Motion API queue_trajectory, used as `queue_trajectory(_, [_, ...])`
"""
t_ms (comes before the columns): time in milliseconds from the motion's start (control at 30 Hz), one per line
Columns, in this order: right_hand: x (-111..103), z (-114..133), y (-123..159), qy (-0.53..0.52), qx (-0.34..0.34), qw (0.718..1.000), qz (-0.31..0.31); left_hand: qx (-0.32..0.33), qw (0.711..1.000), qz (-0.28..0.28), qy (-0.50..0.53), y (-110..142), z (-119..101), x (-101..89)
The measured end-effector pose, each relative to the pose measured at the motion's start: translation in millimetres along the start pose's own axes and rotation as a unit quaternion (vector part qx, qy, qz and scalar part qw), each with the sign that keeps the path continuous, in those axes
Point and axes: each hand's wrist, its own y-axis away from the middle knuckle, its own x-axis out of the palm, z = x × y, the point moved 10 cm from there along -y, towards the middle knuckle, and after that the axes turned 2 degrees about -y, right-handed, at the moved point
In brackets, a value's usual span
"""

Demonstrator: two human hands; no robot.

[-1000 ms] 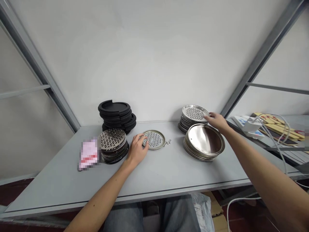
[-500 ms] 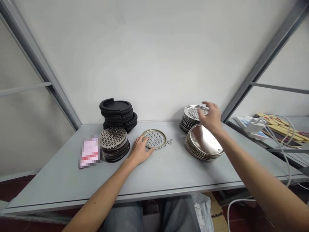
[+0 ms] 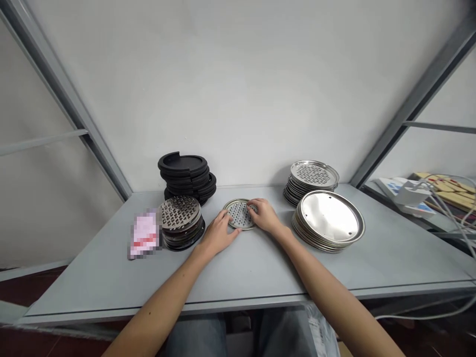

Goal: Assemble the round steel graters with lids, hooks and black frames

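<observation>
A round perforated metal disc (image 3: 238, 212) lies on the grey table (image 3: 260, 267) in front of me. My left hand (image 3: 218, 233) holds its left rim with the fingers pressed on the edge. My right hand (image 3: 265, 216) is curled over its right rim and covers the small clip there. A stack of plain shiny metal plates (image 3: 330, 217) sits to the right of my right hand. Behind that stack is a stack of perforated plates (image 3: 314, 174).
Left of the disc stands a low stack of punched metal discs on black rings (image 3: 181, 218), with a taller stack of black round lids (image 3: 186, 173) behind it. A blurred pink packet (image 3: 145, 234) lies at the far left. A white power strip with cables (image 3: 407, 194) sits on the neighbouring surface at right.
My right hand has left the plate stacks at the right and come over to the right rim of the perforated disc. My left hand has stayed on the disc.
</observation>
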Motion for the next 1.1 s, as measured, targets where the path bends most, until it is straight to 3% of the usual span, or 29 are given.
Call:
queue_trajectory(133, [3.6,-6.3,1.2,0.009,-0.007,1.0,0.019,0.004,1.0,0.0,-0.002,0.3,-5.7,-6.7])
queue_trajectory(333, [-15.8,-26.5,3.0,0.008,0.052,0.999,-0.014,-0.01,0.997,-0.008,-0.08,2.4,-11.3,-21.3])
queue_trajectory(500, [-14.3,-38.5,10.3,0.06,0.085,0.993,0.06,0.002,0.994,-0.056,-0.094,2.9,-14.7,-30.5])
queue_trajectory(700, [-13.9,-26.4,22.2,0.058,0.027,0.991,0.122,0.035,0.995,-0.029,-0.086,2.6,-17.8,-20.3])
queue_trajectory(800, [-19.1,-21.1,36.4,0.062,0.013,0.993,0.103,0.028,0.996,-0.014,-0.082,3.4,-13.0,-14.2])
queue_trajectory(967, [-26.0,-24.3,58.6,0.104,0.044,0.992,0.046,0.019,0.996,-0.001,-0.085,5.2,-6.7,-6.2])
queue_trajectory(1100, [-21.4,-28.0,61.4,0.108,0.058,0.991,0.058,0.015,0.997,0.002,-0.074,5.6,-4.4,-3.6])
